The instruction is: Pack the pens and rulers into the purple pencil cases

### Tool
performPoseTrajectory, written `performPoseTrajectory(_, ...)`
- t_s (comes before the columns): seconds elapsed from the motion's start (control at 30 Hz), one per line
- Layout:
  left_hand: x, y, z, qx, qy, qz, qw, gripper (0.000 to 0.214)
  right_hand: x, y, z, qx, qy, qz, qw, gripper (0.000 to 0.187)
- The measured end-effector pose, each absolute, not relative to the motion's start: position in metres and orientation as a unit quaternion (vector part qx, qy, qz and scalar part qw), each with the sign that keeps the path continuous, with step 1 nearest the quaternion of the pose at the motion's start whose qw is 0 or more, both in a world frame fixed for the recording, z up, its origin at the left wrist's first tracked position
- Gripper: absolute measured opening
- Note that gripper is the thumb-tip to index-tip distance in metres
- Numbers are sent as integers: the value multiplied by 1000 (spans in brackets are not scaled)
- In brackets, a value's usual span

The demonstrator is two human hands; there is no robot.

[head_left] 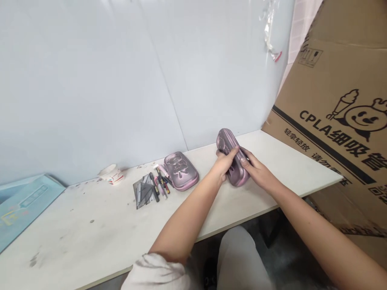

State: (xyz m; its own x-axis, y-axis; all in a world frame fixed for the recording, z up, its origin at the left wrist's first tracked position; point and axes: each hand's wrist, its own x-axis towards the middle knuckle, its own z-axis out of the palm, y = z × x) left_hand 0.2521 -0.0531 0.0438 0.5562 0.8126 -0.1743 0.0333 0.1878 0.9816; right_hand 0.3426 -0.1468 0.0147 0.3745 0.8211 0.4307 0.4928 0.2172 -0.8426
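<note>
Between my two hands is a dark grey-pink hard-shell pencil case, held tilted on its side over the right part of the table. My left hand grips it from the left, its thumb lying across the pink zipper edge. From the right, my right hand holds the same case, with the thumb on its edge. The case looks closed. A second pencil case of the same kind lies flat to the left, with an embossed figure on its lid. Next to it lie several pens and markers and dark see-through rulers.
A paper cup lies tipped near the wall. A light blue box or folder is at the table's left end. On the right leans a big cardboard box. The white table has dark smudges, and its front edge runs above my knee.
</note>
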Motion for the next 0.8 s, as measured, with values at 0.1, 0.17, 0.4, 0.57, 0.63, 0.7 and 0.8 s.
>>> performPoseTrajectory(0.1, 259, -51, 38, 563, 403, 243, 679, 62, 364, -156, -2, -644, -468, 173, 580, 59)
performPoseTrajectory(0.17, 264, -51, 34, 568, 411, 227, 676, 60, 371, -160, -12, -669, -450, 159, 570, 60)
performPoseTrajectory(0.4, 281, -65, 30, 603, 388, 241, 654, 77, 363, -160, -17, -633, -506, 107, 576, 56)
performPoseTrajectory(0.57, 262, -54, 30, 540, 387, 220, 714, 51, 387, -168, -23, -660, -444, 169, 582, 52)
performPoseTrajectory(0.63, 247, -40, 35, 550, 376, 191, 721, 43, 400, -173, -30, -689, -410, 201, 563, 52)
performPoseTrajectory(0.7, 235, -24, 44, 610, 403, 227, 644, 45, 410, -178, -37, -704, -407, 212, 543, 52)
performPoseTrajectory(0.8, 233, -13, 53, 719, 444, 300, 443, 65, 416, -182, -41, -709, -422, 206, 526, 51)
